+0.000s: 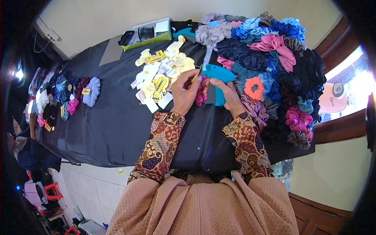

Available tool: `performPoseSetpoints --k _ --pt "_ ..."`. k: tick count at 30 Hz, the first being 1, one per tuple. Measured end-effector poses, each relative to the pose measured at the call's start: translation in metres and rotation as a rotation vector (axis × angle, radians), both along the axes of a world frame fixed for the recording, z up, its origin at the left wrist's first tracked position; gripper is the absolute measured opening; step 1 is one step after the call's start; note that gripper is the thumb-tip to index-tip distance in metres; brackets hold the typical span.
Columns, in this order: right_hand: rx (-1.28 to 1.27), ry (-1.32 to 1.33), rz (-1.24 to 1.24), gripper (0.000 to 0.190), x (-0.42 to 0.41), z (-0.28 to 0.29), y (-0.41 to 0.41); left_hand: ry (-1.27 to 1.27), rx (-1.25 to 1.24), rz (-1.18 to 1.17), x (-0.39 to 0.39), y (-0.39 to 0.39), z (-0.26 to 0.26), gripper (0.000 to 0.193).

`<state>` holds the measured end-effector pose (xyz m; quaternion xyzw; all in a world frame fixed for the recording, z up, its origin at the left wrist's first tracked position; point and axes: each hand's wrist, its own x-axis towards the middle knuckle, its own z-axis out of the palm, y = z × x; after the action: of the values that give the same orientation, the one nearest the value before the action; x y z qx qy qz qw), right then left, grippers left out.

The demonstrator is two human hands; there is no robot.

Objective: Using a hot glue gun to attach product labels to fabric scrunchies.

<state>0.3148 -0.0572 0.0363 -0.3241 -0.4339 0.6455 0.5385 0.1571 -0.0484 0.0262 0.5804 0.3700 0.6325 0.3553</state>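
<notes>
My right hand is closed around a teal tagging gun, whose nose points left and up. Between the thumb and fingers of my left hand is a small yellow card tag, seen nearly edge-on against the gun's nose. A magenta fabric scrunchie shows between my two hands, partly hidden by them; which fingers hold it is not clear. A strip of clear tag fasteners rises from the top of the gun. Left of my left hand lies a loose pile of yellow and white card tags.
A heap of mixed scrunchies covers the right side of the black-covered table. Tagged scrunchies lie at the left. Behind the cards stand a green-sided box and another teal tagging gun. A person is at the far left.
</notes>
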Motion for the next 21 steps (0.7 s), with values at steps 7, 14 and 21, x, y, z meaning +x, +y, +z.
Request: performPoseSetpoints --k 7,14,21 --pt "-0.105 0.159 0.054 0.032 0.011 -0.009 0.007 0.041 0.090 -0.015 -0.009 0.005 -0.005 0.028" --pt "-0.090 0.338 0.039 0.033 0.026 -0.016 0.013 -0.078 -0.092 0.106 -0.021 0.014 -0.007 0.019" --pt "-0.055 0.411 0.011 0.033 0.031 -0.009 0.013 0.169 -0.131 0.180 -0.031 0.019 -0.009 0.018"
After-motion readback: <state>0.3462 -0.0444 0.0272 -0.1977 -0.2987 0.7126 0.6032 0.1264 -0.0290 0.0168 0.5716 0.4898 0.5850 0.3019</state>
